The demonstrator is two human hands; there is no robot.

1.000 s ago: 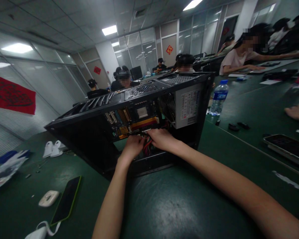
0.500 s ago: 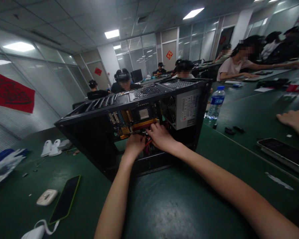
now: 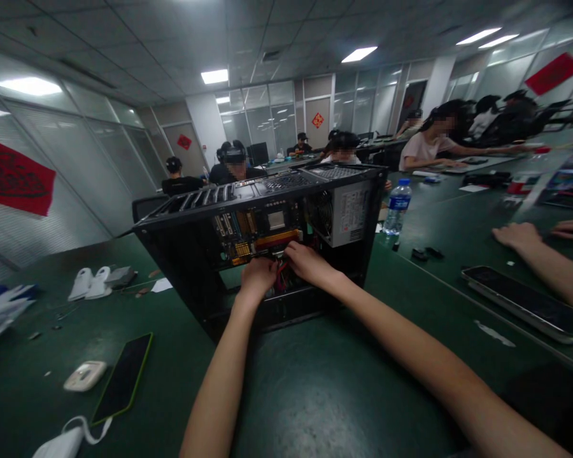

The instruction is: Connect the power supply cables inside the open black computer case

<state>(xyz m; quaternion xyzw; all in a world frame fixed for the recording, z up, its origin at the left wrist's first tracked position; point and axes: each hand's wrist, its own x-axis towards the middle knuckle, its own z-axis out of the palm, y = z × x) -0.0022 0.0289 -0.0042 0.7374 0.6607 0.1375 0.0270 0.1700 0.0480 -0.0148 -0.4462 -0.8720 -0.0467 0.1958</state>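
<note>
Likely working red cables [image 3: 281, 278] in the computer case [image 3: 296, 310] with curled fingers of left hand [image 3: 258, 277] and right hand [image 3: 309, 263]; cannot tell exact hold. Probably calls next for gentle precision.

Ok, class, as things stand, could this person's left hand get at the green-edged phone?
Probably yes: the green-edged phone lies uncovered on the tabletop, with nothing between it and the left forearm. The left hand would first have to leave the cables in the computer case.
</note>
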